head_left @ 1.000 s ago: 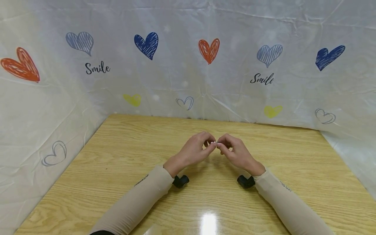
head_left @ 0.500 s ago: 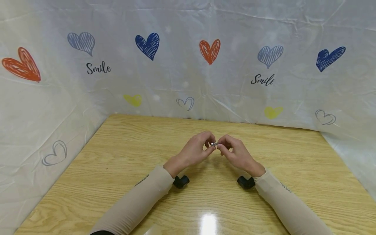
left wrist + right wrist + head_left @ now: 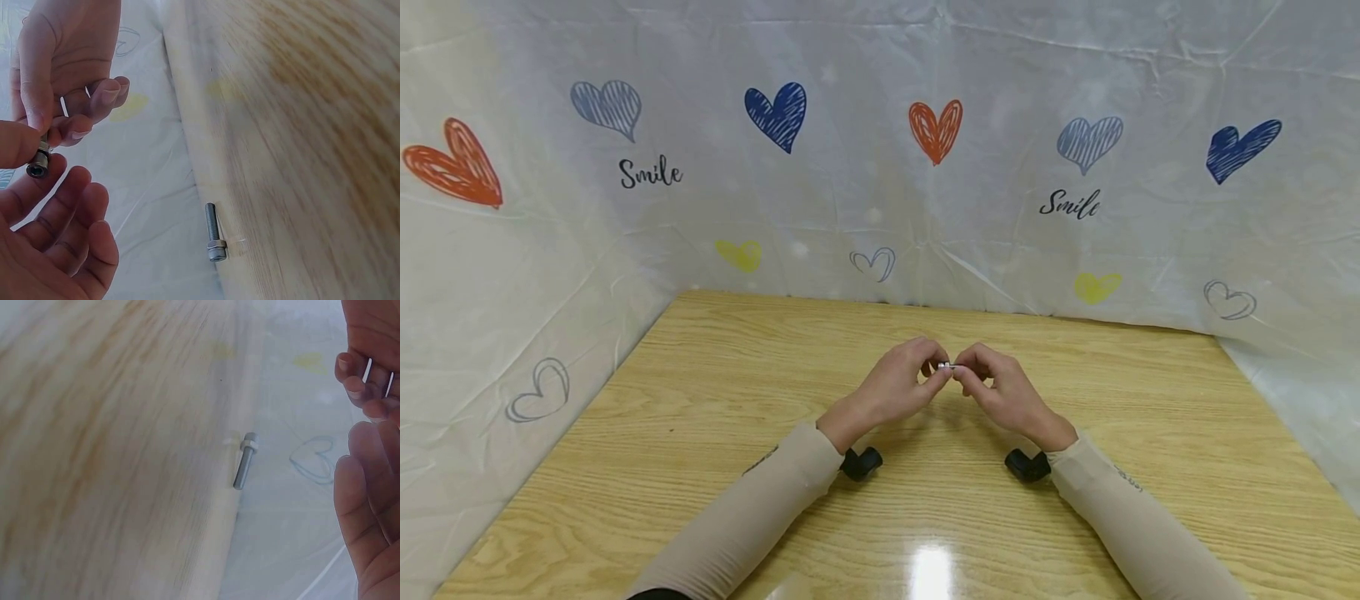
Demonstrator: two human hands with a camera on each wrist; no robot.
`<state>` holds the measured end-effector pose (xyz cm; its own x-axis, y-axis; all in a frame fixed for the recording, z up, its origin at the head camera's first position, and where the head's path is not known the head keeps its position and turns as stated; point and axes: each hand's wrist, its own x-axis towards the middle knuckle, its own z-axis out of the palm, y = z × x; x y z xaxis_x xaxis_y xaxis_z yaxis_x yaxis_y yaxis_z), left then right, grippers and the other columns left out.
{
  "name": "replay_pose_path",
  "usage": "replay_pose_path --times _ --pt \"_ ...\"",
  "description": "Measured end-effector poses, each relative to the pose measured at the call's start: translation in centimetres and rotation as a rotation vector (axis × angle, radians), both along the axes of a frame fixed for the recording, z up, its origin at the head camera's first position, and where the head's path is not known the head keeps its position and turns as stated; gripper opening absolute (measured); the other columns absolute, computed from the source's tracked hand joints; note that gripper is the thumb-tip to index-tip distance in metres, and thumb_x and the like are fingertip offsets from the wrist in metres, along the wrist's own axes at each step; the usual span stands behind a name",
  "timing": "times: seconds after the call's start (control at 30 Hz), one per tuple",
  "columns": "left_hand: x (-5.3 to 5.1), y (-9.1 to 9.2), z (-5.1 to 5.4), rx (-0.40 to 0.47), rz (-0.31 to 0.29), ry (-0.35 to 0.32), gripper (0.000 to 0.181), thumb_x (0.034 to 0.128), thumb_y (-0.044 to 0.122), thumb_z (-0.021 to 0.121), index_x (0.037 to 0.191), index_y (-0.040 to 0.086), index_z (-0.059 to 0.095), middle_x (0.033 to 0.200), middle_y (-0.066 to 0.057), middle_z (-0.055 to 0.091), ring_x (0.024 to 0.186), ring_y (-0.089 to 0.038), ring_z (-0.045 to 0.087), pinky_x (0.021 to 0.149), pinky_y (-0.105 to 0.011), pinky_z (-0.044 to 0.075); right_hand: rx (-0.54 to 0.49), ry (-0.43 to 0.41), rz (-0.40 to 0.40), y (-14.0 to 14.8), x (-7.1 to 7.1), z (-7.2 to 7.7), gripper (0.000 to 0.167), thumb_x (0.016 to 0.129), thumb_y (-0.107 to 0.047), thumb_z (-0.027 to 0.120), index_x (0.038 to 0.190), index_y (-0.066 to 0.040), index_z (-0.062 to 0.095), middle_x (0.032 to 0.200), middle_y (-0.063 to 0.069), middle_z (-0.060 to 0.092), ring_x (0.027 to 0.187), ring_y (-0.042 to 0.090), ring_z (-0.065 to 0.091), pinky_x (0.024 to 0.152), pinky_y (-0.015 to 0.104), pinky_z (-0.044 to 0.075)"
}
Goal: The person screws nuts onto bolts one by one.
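A small silvery socket-head bolt (image 3: 945, 366) is held above the table between both hands. In the head view, my left hand (image 3: 895, 382) pinches its head end between thumb and fingers. My right hand (image 3: 1003, 392) pinches the shank end from the other side. The left wrist view shows the hex recess of the held bolt (image 3: 37, 167) and a ring like a nut close to its head, partly under the thumb. A second bolt (image 3: 215, 234) with a nut near its head lies on the table; it shows in both wrist views. The held bolt is outside the right wrist view.
The light wood table (image 3: 737, 367) spreads under both arms. A white sheet with printed hearts (image 3: 1000, 75) hangs behind it and along the sides. Black wrist-worn devices (image 3: 861, 464) sit below each wrist.
My left thumb dips half a second ago, baring more of the bolt's head, then rises against it again now. My right hand stays nearly still on the shank end.
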<state>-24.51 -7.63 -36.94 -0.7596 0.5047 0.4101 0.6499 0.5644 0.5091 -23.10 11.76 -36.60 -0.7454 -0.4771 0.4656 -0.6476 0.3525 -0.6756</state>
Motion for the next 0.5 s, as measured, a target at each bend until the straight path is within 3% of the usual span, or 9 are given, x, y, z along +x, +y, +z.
replay_pose_path --times 0.13,0.37,0.5 --pt "0.0 0.0 0.0 -0.007 0.006 -0.015 0.011 0.0974 0.023 0.056 0.095 0.014 0.063 0.093 0.004 0.058 0.083 -0.016 0.057 0.073 -0.025 0.046 -0.004 0.008 0.01 0.0 0.4 0.6 0.006 0.096 -0.001 0.054 0.095 -0.003 0.06 0.077 -0.001 0.058 0.062 0.009 0.054 0.054 0.031 0.043" --pt "0.0 0.0 0.0 0.0 0.006 0.0 0.012 0.0943 0.025 0.062 0.098 0.014 0.061 0.094 0.005 0.058 0.081 -0.013 0.055 0.072 -0.024 0.046 -0.016 -0.016 0.008 0.6 -1.4 -1.8 0.007 0.098 -0.008 0.054 0.098 -0.011 0.06 0.082 0.002 0.061 0.064 0.021 0.057 0.056 0.033 0.047" --pt "0.0 0.0 0.1 0.019 -0.012 0.02 0.015 0.0903 0.018 0.068 0.1 0.013 0.057 0.092 0.005 0.057 0.08 -0.011 0.054 0.071 -0.024 0.046 -0.037 -0.033 0.031 0.8 -1.9 -2.4 0.006 0.099 -0.014 0.054 0.097 -0.015 0.06 0.084 0.009 0.062 0.066 0.029 0.058 0.059 0.034 0.048"
